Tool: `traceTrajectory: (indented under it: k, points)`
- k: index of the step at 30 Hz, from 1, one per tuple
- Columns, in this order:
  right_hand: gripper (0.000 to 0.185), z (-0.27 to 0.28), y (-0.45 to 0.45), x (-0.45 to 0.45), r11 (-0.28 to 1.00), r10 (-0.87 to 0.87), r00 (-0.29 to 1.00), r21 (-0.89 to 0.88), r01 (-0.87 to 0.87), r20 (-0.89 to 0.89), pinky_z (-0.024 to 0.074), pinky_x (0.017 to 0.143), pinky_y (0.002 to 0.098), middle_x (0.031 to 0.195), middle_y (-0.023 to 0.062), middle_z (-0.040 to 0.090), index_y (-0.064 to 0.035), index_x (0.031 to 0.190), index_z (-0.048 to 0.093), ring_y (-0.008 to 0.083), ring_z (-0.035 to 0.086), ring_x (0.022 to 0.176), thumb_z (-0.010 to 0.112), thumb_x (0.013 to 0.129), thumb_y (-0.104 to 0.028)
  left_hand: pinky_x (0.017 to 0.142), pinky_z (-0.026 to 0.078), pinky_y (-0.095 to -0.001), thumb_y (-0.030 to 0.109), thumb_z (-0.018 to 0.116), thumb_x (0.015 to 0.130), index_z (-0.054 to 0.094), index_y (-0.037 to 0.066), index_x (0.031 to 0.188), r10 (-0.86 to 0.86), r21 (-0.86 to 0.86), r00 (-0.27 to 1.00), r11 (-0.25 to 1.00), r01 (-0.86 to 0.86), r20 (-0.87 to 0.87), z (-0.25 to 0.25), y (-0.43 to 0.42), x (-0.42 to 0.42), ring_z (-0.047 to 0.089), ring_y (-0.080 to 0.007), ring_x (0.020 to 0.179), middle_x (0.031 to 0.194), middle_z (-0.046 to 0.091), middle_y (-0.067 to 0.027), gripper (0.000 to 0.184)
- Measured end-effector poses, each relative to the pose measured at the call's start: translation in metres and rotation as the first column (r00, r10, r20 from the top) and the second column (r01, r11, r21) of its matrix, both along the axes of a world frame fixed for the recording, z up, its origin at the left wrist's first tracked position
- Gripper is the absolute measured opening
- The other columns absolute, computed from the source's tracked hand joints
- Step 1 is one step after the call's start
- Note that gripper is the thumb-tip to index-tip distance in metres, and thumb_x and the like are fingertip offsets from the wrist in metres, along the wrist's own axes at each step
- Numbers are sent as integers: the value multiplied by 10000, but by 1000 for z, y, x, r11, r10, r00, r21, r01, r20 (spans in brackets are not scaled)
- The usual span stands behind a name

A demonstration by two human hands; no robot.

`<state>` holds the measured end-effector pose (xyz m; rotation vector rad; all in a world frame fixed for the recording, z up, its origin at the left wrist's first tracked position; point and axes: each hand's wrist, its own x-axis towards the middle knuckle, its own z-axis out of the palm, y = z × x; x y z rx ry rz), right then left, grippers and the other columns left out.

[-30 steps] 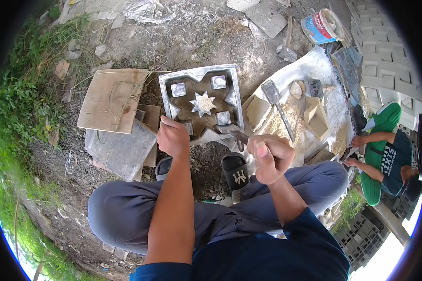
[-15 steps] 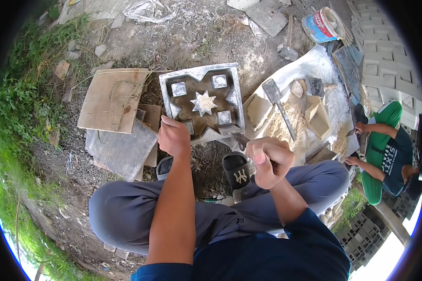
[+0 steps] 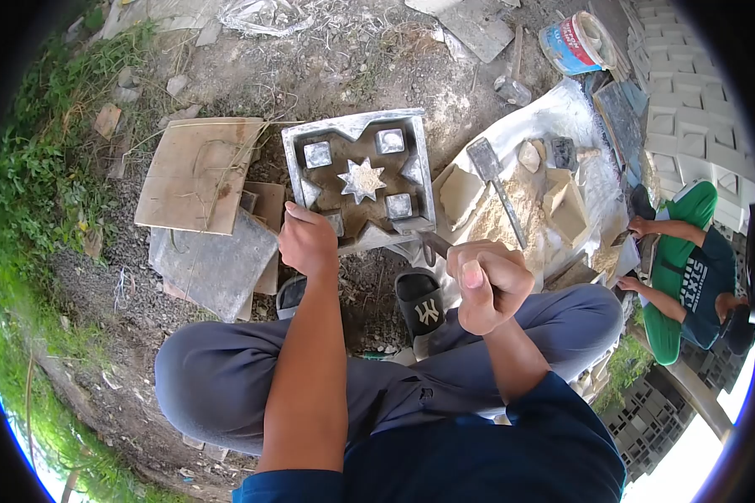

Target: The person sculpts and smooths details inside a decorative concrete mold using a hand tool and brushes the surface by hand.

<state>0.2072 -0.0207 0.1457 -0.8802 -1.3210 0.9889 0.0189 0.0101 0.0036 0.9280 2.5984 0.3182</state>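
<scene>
1. Grey mould (image 3: pixel 354 126), square, with a star and raised blocks inside, lies straight ahead; the left hand (image 3: pixel 309 241) is closed on its near-left corner, partly hiding it.
2. The right hand (image 3: pixel 490 285) is wrapped round the handle of a scraper (image 3: pixel 413 225), whose blade touches the near-right corner.
3. To the left, a tan board (image 3: pixel 201 176) overlaps a grey slab (image 3: pixel 214 260); to the right, a white sheet (image 3: pixel 575 105) bears pale powder (image 3: pixel 493 216) and a trowel (image 3: pixel 485 159).
4. A sandal (image 3: pixel 418 289) stands just on the near side.
5. Gritty ground (image 3: pixel 377 71) spreads around; pale blocks (image 3: pixel 688 109) rise at right, near another person (image 3: pixel 700 281).
</scene>
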Motion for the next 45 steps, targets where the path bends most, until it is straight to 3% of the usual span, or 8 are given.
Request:
traceTrajectory:
  k: [3,13,23,27,29,33,35,45]
  points:
    - [419,-12,3,0,995,-85,964,-28,95,253,232,407,325,507,36,358,-24,567,372,152,314,407,576,930,24,822,512,-623,417,254,1061,732,25,1057,2,-31,999,1000,-1,48,3,-3,1,652,-520,934,978,712,-277,618]
    - [417,-7,0,0,982,53,996,184,-39,-72,194,411,316,495,19,317,-31,559,311,141,267,415,552,887,60,735,523,-617,377,280,1061,728,24,977,-12,29,999,999,13,-30,-3,-3,-1,661,-511,851,914,721,-249,576]
    - [397,-26,-3,3,997,-72,987,-10,74,144,196,406,317,501,28,336,-36,570,340,140,280,411,546,897,53,740,525,-618,368,267,1065,729,15,949,-17,13,1000,1000,17,-15,0,-2,4,662,-511,855,889,716,-259,593]
    - [409,-7,-4,-3,992,82,994,104,-74,-74,228,413,309,509,34,350,-24,582,345,148,316,424,580,914,30,724,525,-620,373,267,1067,729,19,932,-25,49,998,998,28,-62,-8,-1,-1,659,-516,835,890,716,-259,598]
    - [405,-11,-4,-5,999,-21,959,-32,31,282,236,407,304,506,43,365,-38,570,335,141,335,418,556,896,57,727,526,-615,378,262,1067,727,18,924,-20,16,1000,1000,20,-22,-3,-1,1,660,-513,834,899,716,-257,605]
    - [375,-7,-7,-3,995,60,998,85,-57,-35,287,404,306,514,51,423,-2,591,411,152,365,397,587,922,11,720,528,-615,379,264,1067,727,22,927,-21,47,997,999,24,-73,-6,0,1,660,-511,821,890,716,-254,601]
    - [391,-16,-8,-4,997,-16,985,-72,29,172,272,397,301,511,71,433,-26,557,371,154,351,397,545,897,59,728,529,-613,382,264,1066,730,25,939,-27,-7,999,1000,27,-44,-6,-6,-1,662,-511,830,899,718,-254,601]
    - [404,-11,-3,-4,999,15,998,30,-17,56,247,404,319,512,40,352,-32,582,350,162,328,408,571,909,54,725,529,-616,390,266,1064,728,21,919,-27,59,999,998,29,-47,-8,0,0,662,-518,841,891,716,-258,609]
